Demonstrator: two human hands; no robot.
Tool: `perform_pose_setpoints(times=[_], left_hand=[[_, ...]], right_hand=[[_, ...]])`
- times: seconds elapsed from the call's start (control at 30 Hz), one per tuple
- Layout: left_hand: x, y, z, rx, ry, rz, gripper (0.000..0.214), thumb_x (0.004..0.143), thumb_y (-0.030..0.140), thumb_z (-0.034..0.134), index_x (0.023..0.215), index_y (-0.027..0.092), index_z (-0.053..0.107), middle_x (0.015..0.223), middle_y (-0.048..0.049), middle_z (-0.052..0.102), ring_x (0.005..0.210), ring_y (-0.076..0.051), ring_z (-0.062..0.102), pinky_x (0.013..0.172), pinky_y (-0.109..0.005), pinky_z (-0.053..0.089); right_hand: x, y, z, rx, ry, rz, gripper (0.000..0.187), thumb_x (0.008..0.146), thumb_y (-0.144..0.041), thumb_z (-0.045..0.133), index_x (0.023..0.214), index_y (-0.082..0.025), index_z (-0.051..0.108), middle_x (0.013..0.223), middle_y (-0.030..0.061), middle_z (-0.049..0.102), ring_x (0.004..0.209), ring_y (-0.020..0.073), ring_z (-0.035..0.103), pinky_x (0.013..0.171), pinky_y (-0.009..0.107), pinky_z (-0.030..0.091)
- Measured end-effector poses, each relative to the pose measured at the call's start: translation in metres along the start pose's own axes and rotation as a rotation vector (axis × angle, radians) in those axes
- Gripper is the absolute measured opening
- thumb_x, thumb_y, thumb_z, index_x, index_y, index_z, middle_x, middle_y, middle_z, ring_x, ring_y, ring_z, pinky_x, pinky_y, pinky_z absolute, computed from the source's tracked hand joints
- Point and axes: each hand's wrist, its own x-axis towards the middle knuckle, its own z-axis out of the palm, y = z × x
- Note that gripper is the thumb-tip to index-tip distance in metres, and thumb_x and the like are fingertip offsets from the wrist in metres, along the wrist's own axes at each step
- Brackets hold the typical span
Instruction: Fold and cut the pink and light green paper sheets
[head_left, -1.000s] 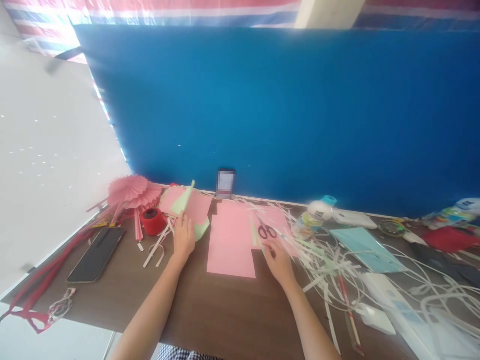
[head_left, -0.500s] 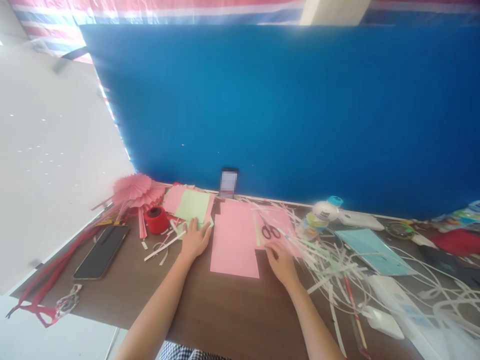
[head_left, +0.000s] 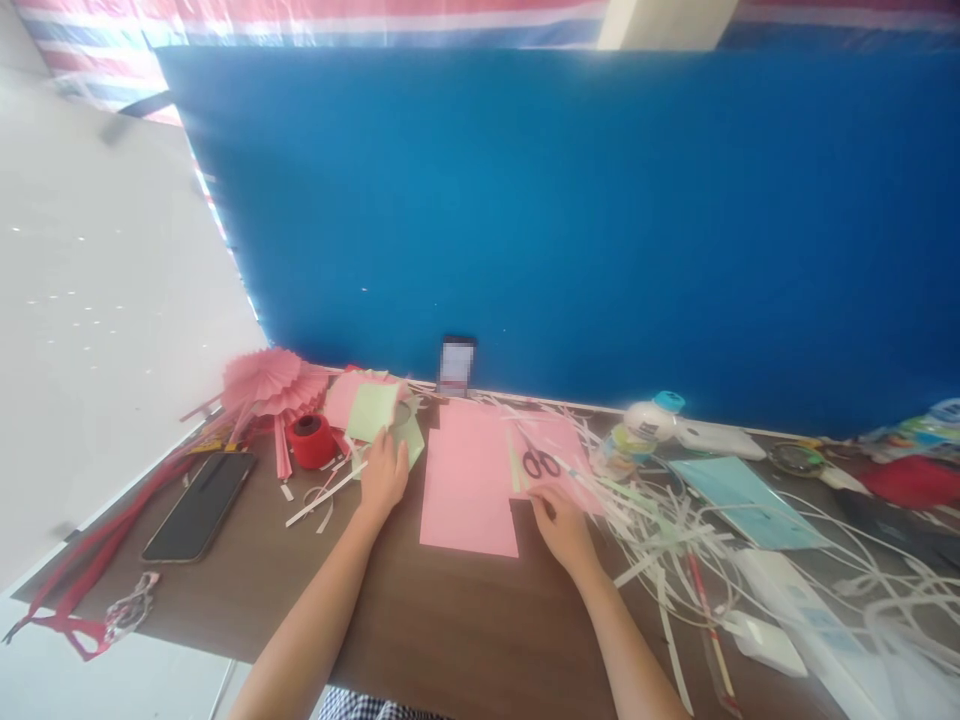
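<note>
My left hand (head_left: 384, 475) pinches the lower edge of a light green sheet of paper (head_left: 371, 410), which curls up over the pink paper (head_left: 341, 392) beneath it. My right hand (head_left: 561, 520) rests with its fingers curled and tips together at the lower edge of the right-hand pink paper (head_left: 566, 437); anything between them is hidden. Just above those fingertips lie scissors with dark handles (head_left: 541, 462). Between my hands a large pink sheet (head_left: 469, 490) lies flat on the table.
A red tape roll (head_left: 312, 442), a pink paper fan (head_left: 270, 382) and a black phone (head_left: 201, 505) lie left. Right are white paper strips (head_left: 652, 530), a bottle (head_left: 626, 450), a light blue sheet (head_left: 742, 500) and a power strip (head_left: 802, 620). A blue panel (head_left: 525, 220) stands behind.
My left hand has shifted slightly left, and its fingers have drawn together. The right edge of the green sheet has lifted and curled. My right hand stays in place.
</note>
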Motion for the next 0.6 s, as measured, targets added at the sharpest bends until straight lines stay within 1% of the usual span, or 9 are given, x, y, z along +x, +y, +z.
perform_pose_setpoints(times=[0.07,0.1,0.17,0.23,0.33,0.4,0.47,0.5,0.6], left_hand=[[0.003,0.000,-0.005,-0.102,0.127,-0.073,0.052,0.089,0.035,0.021,0.131,0.006,0.030,0.139,-0.0181,0.025,0.128,-0.025,0.024,0.104,-0.042,0.023],[0.004,-0.001,-0.008,-0.138,0.188,-0.099,0.053,0.089,0.034,0.020,0.133,0.006,0.024,0.140,-0.0177,0.021,0.130,-0.025,0.020,0.105,-0.042,0.020],[0.005,-0.002,-0.011,-0.182,0.262,-0.128,0.054,0.089,0.033,0.018,0.134,0.005,0.021,0.141,-0.0179,0.018,0.131,-0.026,0.014,0.106,-0.044,0.016],[0.005,-0.004,-0.011,-0.207,0.276,-0.118,0.053,0.089,0.033,0.017,0.133,0.004,0.025,0.141,-0.0182,0.018,0.131,-0.026,0.014,0.107,-0.045,0.015],[0.006,-0.006,-0.007,-0.227,0.263,-0.072,0.052,0.089,0.032,0.015,0.130,0.003,0.030,0.141,-0.0177,0.019,0.131,-0.026,0.015,0.107,-0.046,0.013],[0.006,-0.006,-0.005,-0.244,0.258,-0.059,0.052,0.089,0.032,0.015,0.130,0.003,0.030,0.140,-0.0173,0.022,0.131,-0.024,0.016,0.108,-0.044,0.014],[0.005,-0.005,-0.003,-0.259,0.256,-0.058,0.052,0.090,0.032,0.016,0.131,0.004,0.029,0.141,-0.0160,0.022,0.131,-0.022,0.017,0.109,-0.041,0.015],[0.005,-0.004,-0.002,-0.264,0.251,-0.057,0.051,0.090,0.032,0.016,0.131,0.005,0.029,0.141,-0.0152,0.022,0.131,-0.021,0.017,0.109,-0.040,0.016],[0.005,-0.002,-0.002,-0.270,0.229,-0.058,0.049,0.090,0.030,0.017,0.132,0.007,0.028,0.142,-0.0131,0.020,0.131,-0.020,0.017,0.109,-0.039,0.017]], right_hand=[[0.000,0.000,0.000,-0.002,-0.001,0.009,0.019,0.080,-0.026,0.039,0.078,-0.020,0.057,0.085,0.0054,0.060,0.076,0.0192,0.056,0.067,0.032,0.044],[0.001,0.000,-0.001,-0.003,0.001,0.013,0.019,0.080,-0.026,0.039,0.078,-0.020,0.057,0.085,0.0053,0.060,0.076,0.0192,0.056,0.067,0.032,0.044],[0.001,0.000,-0.001,-0.001,0.005,0.016,0.019,0.080,-0.026,0.039,0.077,-0.020,0.057,0.085,0.0054,0.060,0.077,0.0192,0.056,0.068,0.032,0.044],[0.000,0.001,-0.002,-0.002,0.008,0.009,0.019,0.080,-0.026,0.039,0.077,-0.020,0.057,0.085,0.0058,0.060,0.077,0.0195,0.056,0.068,0.032,0.044],[-0.002,0.003,-0.002,0.003,0.027,-0.016,0.020,0.080,-0.025,0.039,0.078,-0.020,0.058,0.084,0.0063,0.060,0.079,0.0201,0.057,0.069,0.033,0.045],[-0.001,-0.002,0.001,0.009,0.061,-0.024,0.020,0.080,-0.023,0.038,0.081,-0.019,0.058,0.085,0.0066,0.060,0.081,0.0203,0.056,0.070,0.033,0.045],[0.008,-0.016,0.008,0.002,0.065,-0.048,0.022,0.080,-0.020,0.038,0.085,-0.019,0.059,0.088,0.0070,0.060,0.085,0.0202,0.055,0.073,0.033,0.044],[0.016,-0.027,0.013,-0.008,0.015,-0.084,0.023,0.080,-0.018,0.037,0.089,-0.019,0.059,0.090,0.0070,0.060,0.085,0.0197,0.055,0.074,0.032,0.044],[0.053,-0.072,0.041,-0.070,-0.197,-0.290,0.029,0.081,-0.013,0.038,0.099,-0.020,0.059,0.097,0.0065,0.059,0.093,0.0190,0.052,0.083,0.033,0.039]])
